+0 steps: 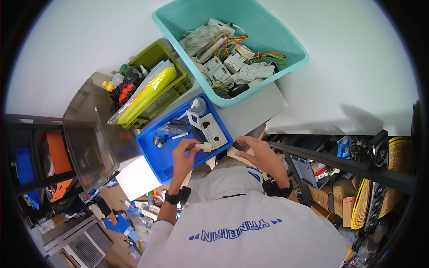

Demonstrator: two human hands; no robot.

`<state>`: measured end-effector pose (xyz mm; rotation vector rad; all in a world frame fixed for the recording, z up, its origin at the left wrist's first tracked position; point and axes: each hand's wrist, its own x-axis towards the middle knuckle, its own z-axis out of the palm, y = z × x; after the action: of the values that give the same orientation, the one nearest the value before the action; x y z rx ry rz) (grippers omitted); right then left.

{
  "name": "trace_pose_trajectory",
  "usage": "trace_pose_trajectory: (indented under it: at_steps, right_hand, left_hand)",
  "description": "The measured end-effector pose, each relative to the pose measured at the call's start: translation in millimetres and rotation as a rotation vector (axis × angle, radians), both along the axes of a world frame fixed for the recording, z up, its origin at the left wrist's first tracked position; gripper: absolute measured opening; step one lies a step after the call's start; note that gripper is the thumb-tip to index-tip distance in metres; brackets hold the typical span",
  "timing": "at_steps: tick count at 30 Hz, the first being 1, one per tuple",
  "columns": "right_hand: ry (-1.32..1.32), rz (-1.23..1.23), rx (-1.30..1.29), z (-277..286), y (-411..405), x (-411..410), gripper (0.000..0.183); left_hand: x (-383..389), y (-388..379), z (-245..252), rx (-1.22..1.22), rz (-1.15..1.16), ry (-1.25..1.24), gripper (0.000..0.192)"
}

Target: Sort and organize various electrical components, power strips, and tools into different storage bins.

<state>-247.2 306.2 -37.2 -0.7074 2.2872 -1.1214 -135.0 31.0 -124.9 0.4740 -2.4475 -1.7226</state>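
A small cream-coloured plastic fitting [206,147] is pinched between the thumb and fingers of my left hand [185,153], above the right part of a blue plastic tray [157,167]. My right hand [257,152] is just off the tray's right corner, fingers apart and holding nothing. In the tray lie a white plate with dark holes [214,129], a white square frame [194,119], a clear bottle with a white top [197,106], a clear plastic bag [172,127] and small blue and metal parts [159,141].
Behind the tray, a turquoise tub [231,101] holds white socket strips and coloured wires. An olive crate [157,50] with yellow packets and bottles stands at the left, beside a grey transparent bin [90,134]. Black shelf rails [335,160] run along the right, with boxes and straw hats [395,187].
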Motion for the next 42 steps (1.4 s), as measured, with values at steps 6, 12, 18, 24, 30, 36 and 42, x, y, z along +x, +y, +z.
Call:
trace_pose_trajectory:
  at_steps: [6, 12, 18, 24, 30, 36, 42]
  right_hand:
    - [0.165, 0.166, -0.295, 49, -57, 9, 0.053]
    - [0.414, 0.285, -0.415, 50, -89, 21, 0.051]
    - [0.506, 0.308, -0.412, 59, -107, 27, 0.052]
    - [0.381, 0.310, -0.417, 59, -143, 43, 0.051]
    - [0.302, 0.271, -0.381, 55, -188, 63, 0.037]
    - [0.235, 0.285, -0.207, 49, -215, 76, 0.029]
    - [0.175, 0.263, -0.090, 45, -245, 92, 0.027]
  left_hand:
    - [23, 0, 82, 0.566, 0.127, 0.068, 0.013]
    - [40, -3, 104, 0.795, 0.132, 0.073, 0.021]
    - [52, -12, 124, 0.726, 0.158, 0.104, 0.019]
    - [83, -43, 120, 0.624, 0.201, 0.110, 0.019]
    - [108, -94, 114, 0.238, 0.337, 0.145, 0.015]
    - [138, -183, 104, -0.631, 0.591, 0.181, 0.021]
    - [181, -265, 72, -0.837, 0.738, -0.090, 0.012]
